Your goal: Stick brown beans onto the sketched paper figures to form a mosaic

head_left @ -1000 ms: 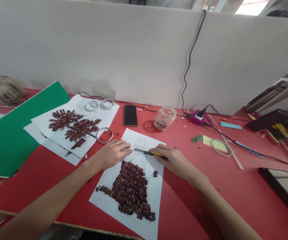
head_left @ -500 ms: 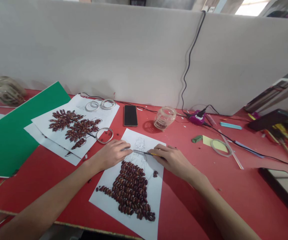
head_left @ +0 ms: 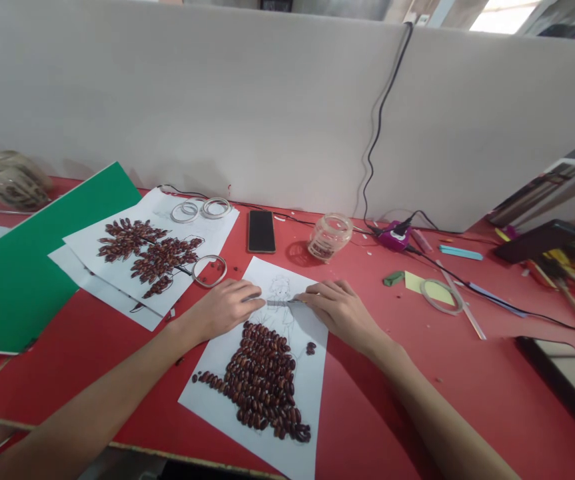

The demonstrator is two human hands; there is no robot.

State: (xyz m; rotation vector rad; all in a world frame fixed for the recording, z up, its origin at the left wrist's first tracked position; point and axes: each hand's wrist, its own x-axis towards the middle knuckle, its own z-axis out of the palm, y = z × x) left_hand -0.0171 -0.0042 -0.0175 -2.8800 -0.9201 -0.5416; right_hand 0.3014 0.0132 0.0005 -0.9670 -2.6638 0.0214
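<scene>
A white paper [head_left: 294, 460] with a pencil sketch of a figure [head_left: 280, 288] lies in front of me. Dark reddish-brown seeds [head_left: 260, 377] cover the figure's lower part in rows. My left hand [head_left: 230, 307] rests at the sheet's upper left, fingertips pinched at one end of a thin grey strip [head_left: 278, 303] across the sketch. On the other side, my right hand [head_left: 340, 310] has its fingers closed around a slim dark tool [head_left: 294, 301]; most of it is hidden. Two loose seeds [head_left: 311, 349] sit right of the rows.
A glass jar [head_left: 330, 237] holding some seeds and a phone [head_left: 261, 232] stand beyond the paper. Seed-covered artwork [head_left: 152, 253], tape rolls [head_left: 210, 271] and a green board [head_left: 67, 267] lie left. Right are a purple adapter [head_left: 394, 235], cables and another dark device [head_left: 567, 373].
My right hand has shifted slightly up and turned, so the tool's yellow part no longer shows. The grey strip between the hands now looks broader. My left hand stays in place.
</scene>
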